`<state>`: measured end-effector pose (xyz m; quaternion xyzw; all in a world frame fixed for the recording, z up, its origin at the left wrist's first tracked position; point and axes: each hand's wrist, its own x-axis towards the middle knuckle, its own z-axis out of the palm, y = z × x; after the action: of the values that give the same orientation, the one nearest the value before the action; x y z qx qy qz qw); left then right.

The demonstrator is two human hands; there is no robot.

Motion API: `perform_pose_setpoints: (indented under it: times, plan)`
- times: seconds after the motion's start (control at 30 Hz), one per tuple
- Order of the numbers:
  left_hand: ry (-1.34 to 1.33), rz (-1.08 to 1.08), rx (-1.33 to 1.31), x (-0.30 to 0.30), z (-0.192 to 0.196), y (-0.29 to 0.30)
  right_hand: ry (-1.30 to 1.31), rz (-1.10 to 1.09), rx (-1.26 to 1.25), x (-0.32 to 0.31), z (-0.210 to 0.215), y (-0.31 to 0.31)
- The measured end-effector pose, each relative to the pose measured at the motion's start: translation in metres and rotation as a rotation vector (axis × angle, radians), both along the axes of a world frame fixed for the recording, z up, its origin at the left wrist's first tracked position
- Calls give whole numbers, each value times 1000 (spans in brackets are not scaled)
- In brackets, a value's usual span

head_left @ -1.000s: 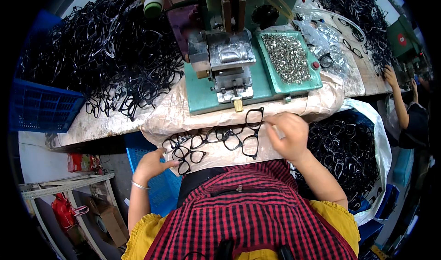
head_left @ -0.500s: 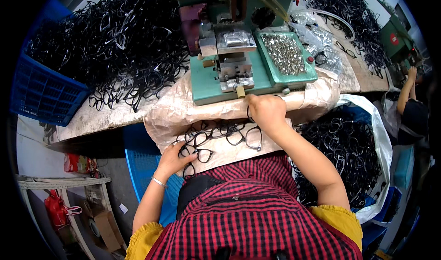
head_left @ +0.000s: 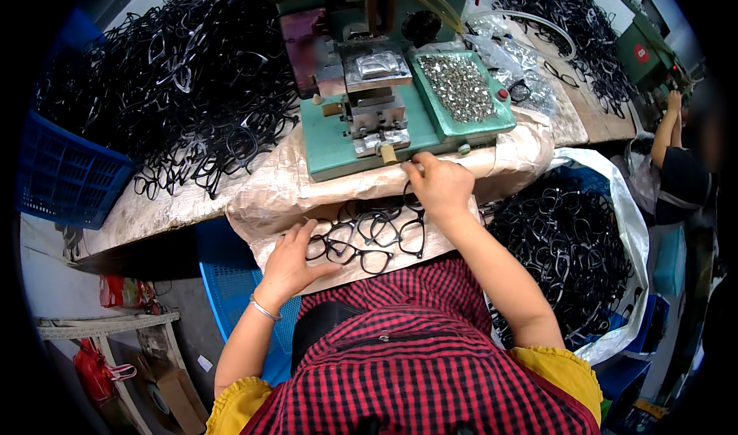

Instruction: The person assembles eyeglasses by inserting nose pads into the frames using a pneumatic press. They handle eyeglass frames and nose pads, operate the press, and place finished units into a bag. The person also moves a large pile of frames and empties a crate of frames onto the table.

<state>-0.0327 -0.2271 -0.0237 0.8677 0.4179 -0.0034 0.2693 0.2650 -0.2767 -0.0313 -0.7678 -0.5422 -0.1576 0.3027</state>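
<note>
Several black eyeglass frames lie in a loose group on the brown paper over my lap. At their left edge is my left hand, its fingers spread on the paper and its thumb stretched toward the nearest frame. My right hand is closed just below the front edge of a green machine. A dark rim of an eyeglass frame shows beside its curled fingers; the rest is hidden by the hand. The machine's metal fixture stands just above, with no frame visible in it.
A green tray of small shiny metal parts sits on the machine's right. Heaps of black frames cover the table at left, beside a blue crate. A white-lined sack of frames stands at right. Another person's arm shows far right.
My left hand has spread further, and the frames by it now lie to its right in a tighter group. The right hand stays by the machine's front edge. The whole view has shifted slightly.
</note>
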Motion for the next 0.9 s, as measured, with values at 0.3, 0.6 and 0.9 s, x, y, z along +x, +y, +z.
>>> perform_pose_setpoints:
  times: [0.3, 0.6, 0.9]
  plan:
    - [-86, -95, -22, 32, -67, -6, 557, -141, 10, 4, 10, -16]
    - [-838, -856, -460, 258, -54, -89, 386, -191, 146, 104, 117, 25]
    - [-464, -683, -175, 154, -17, -41, 234, 144, 238, 56, 81, 10]
